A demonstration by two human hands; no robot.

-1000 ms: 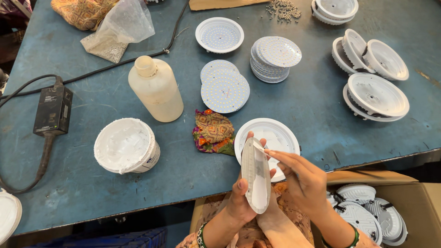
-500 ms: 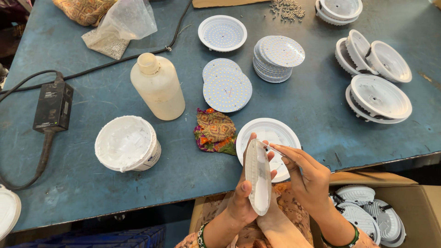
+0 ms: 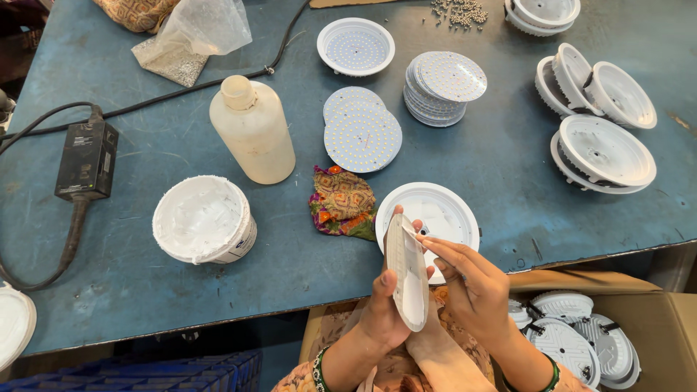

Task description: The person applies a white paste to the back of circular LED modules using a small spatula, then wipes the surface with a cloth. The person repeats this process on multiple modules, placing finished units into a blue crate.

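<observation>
My left hand point(image 3: 383, 312) holds a round white LED disc point(image 3: 406, 272) on edge, just off the near edge of the blue table point(image 3: 145, 174). The fingers of my right hand point(image 3: 468, 279) rest flat against the disc's right face. Right behind the disc a white round lamp housing point(image 3: 435, 210) lies on the table. A folded patterned cloth point(image 3: 341, 202) sits to its left, and two loose LED discs point(image 3: 361, 131) lie further back.
A white tub of paste point(image 3: 203, 219) and a cream plastic bottle point(image 3: 252, 131) stand at the left. Stacks of LED discs point(image 3: 444, 86) and white housings point(image 3: 602, 149) fill the far right. A black power adapter point(image 3: 87, 161) with cable lies far left. A cardboard box of housings point(image 3: 581, 341) sits below right.
My right hand's fingers have slid a little along the disc's face. The disc stays held on edge in my left hand.
</observation>
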